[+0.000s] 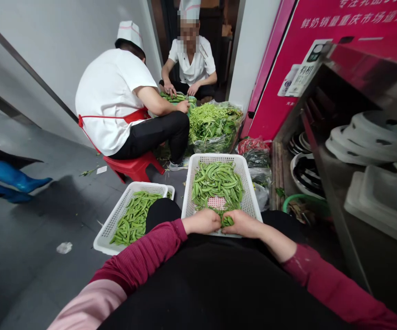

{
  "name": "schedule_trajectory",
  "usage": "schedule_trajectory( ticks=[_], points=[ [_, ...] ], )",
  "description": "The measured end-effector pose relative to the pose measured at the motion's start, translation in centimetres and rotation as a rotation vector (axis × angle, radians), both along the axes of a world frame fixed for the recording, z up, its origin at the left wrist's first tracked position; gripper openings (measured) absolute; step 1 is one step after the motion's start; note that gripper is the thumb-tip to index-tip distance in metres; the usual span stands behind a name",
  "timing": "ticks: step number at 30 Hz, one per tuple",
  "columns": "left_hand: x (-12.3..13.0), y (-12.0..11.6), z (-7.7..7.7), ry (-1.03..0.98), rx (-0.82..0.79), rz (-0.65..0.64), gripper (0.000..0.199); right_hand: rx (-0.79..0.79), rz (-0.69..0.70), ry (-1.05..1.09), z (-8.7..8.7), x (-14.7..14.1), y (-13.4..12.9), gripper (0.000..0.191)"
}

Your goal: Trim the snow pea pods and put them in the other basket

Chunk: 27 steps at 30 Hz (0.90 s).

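The right hand (pixel 241 223) has its fingers closed around a few green pods (pixel 227 221), which poke out from its grip. Just beside it, nearly touching, the left hand (pixel 205 221) has its fingers curled in; I can't tell whether they pinch anything.

Both hands are over the near end of a white basket (pixel 217 158) set between the person's knees. Right in front of the fingertips is a patch of bare mesh, reddish underneath, and just past that a heap of pods (pixel 219 181) fills the basket's far part.

Left of the fingers, beyond the left knee, a second white basket (pixel 106 233) on the floor holds more pods (pixel 134 217). Farther ahead of the hands, past the first basket, a big clear bag bulges with leafy greens (pixel 215 121). Ahead and left of the fingers, a co-worker (pixel 112 101) in white bends forward on a red stool (pixel 134 166); straight beyond, another co-worker (pixel 194 59) crouches in a doorway, hands over more greenery.

Well to the right of the fingers, a metal shelf (pixel 342 201) carries stacked white dishes (pixel 373 137), and blue boots (pixel 16 181) show far off to the left.
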<state>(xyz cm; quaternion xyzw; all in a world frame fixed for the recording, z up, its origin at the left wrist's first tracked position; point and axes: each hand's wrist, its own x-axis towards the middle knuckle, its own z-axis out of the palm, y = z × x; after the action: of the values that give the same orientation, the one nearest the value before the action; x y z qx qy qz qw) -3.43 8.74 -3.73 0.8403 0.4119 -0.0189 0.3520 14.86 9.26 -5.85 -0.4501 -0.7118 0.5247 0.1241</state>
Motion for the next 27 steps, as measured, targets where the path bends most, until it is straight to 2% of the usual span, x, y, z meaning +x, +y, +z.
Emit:
schedule_trajectory(
  ticks=[2,4,6,7,9,12,15,18,21,24,27],
  points=[
    [-0.5,0.4,-0.5,-0.177,-0.151,0.124,0.033,-0.055,-0.155,0.187,-0.3,-0.1,0.3,0.024],
    [-0.9,0.4,-1.4,-0.221,-0.186,0.19,0.035,-0.116,-0.435,0.301,-1.2,0.0,1.2,0.029],
    [-1.1,0.0,-2.3,-0.062,-0.085,0.209,0.029,-0.1,-0.679,0.237,-2.5,0.0,2.6,0.028],
    [-1.1,-0.2,-2.8,0.055,0.002,0.205,0.024,-0.079,-0.739,0.163,-3.2,-0.2,3.3,0.027],
    [-1.1,-0.5,-3.4,0.246,0.2,0.187,0.018,-0.048,-0.737,0.021,-4.5,-1.3,4.7,0.023],
    [-1.3,-0.7,-3.9,0.321,0.359,0.104,0.023,-0.023,-0.64,-0.144,-6.3,-4.5,6.2,0.019],
    [-1.5,-0.7,-4.0,0.356,0.305,0.018,0.019,-0.039,-0.569,-0.282,-7.6,-7.8,7.0,0.024],
    [-1.9,-0.8,-4.1,0.368,0.243,0.025,0.02,-0.08,-0.53,-0.35,-8.4,-9.3,7.7,0.027],
    [-2.0,-1.0,-4.1,0.359,0.246,0.066,0.019,-0.122,-0.516,-0.313,-8.7,-9.0,7.9,0.024],
    [-2.1,-1.0,-4.1,0.344,0.219,0.099,0.018,-0.185,-0.528,-0.166,-8.1,-7.8,7.5,0.023],
    [-2.1,-0.7,-4.0,0.224,0.233,0.281,0.019,-0.267,-0.541,0.045,-6.7,-6.2,6.3,0.024]
  ],
)
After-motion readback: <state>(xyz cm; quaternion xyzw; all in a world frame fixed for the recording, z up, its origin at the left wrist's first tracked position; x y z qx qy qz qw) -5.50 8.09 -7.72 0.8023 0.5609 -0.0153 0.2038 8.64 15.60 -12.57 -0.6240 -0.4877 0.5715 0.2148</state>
